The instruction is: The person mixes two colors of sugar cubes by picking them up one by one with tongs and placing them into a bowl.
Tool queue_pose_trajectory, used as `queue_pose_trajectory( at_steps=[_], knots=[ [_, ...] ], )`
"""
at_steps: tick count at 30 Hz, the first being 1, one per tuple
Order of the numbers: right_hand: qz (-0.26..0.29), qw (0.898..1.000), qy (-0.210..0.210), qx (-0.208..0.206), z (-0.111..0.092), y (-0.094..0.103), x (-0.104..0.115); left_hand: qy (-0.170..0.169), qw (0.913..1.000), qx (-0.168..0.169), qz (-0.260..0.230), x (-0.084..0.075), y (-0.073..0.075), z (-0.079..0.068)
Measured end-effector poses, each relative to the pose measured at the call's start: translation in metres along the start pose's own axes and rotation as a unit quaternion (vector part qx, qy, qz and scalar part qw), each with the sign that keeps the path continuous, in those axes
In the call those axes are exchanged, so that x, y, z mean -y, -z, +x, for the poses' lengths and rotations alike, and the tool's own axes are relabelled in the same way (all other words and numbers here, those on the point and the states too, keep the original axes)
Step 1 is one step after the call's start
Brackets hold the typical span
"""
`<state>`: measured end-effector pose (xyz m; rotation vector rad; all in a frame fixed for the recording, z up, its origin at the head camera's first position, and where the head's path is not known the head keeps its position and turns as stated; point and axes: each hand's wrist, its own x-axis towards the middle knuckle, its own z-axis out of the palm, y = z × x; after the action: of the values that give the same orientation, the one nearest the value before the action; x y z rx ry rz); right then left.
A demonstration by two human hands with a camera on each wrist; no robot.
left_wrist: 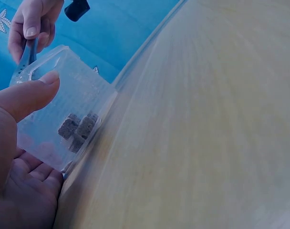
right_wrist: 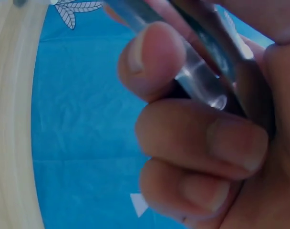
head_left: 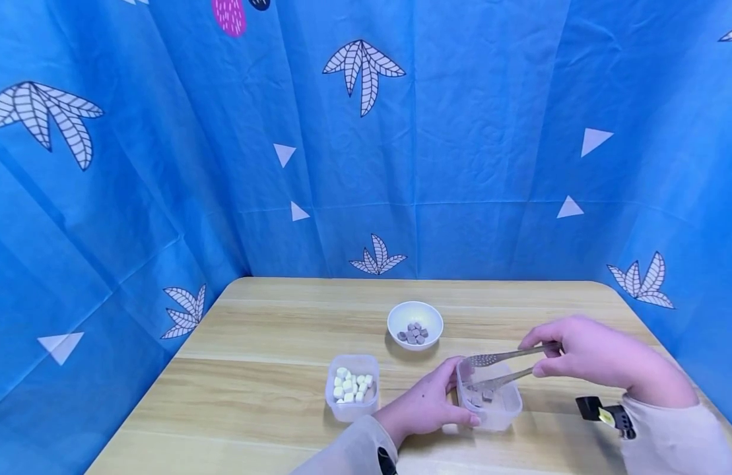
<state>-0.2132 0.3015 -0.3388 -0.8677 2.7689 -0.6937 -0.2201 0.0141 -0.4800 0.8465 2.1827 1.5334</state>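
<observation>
A person's left hand (head_left: 428,404) steadies a translucent plastic tub (head_left: 498,419) at the front right of the desk (head_left: 270,369), its thumb against the near side and its other fingers on the left and far sides, clasping the walls between them. A few grey-brown cubes (head_left: 487,396) lie in the bottom of this tub; the left wrist view shows them bunched near its base. The right hand (head_left: 597,356) grips a pair of shiny tongs (head_left: 501,357), its fingers curled around the handle end. The tongs reach leftward to the tub with their two arms apart: the perforated upper end is at the far rim, the lower one reaches inside close to the cubes, and whether it touches any cannot be told. Behind the tub and to its left stands a white bowl (head_left: 416,311) holding a small heap of similar grey-brown cubes. Left of the left hand, a second translucent tub (head_left: 349,413) contains many white cubes (head_left: 349,388). A blue curtain (head_left: 472,132) with leaf and triangle prints hangs behind the desk.
</observation>
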Motion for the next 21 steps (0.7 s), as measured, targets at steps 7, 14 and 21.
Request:
queue_pose_trajectory(
  at_steps=[7, 14, 21],
  knots=[
    [0.010, 0.999, -0.013, 0.044, 0.004, -0.012, 0.013, -0.007, 1.0000, -0.001, 0.006, 0.001, -0.001, 0.001],
    [-0.021, 0.997, -0.050, 0.056, 0.010, -0.022, 0.025, 0.003, 1.0000, 0.000, 0.006, 0.000, 0.000, 0.001],
    [-0.083, 0.993, -0.079, 0.030, 0.012, -0.024, 0.035, -0.001, 1.0000, 0.002, 0.002, -0.001, -0.001, 0.001]
  ],
)
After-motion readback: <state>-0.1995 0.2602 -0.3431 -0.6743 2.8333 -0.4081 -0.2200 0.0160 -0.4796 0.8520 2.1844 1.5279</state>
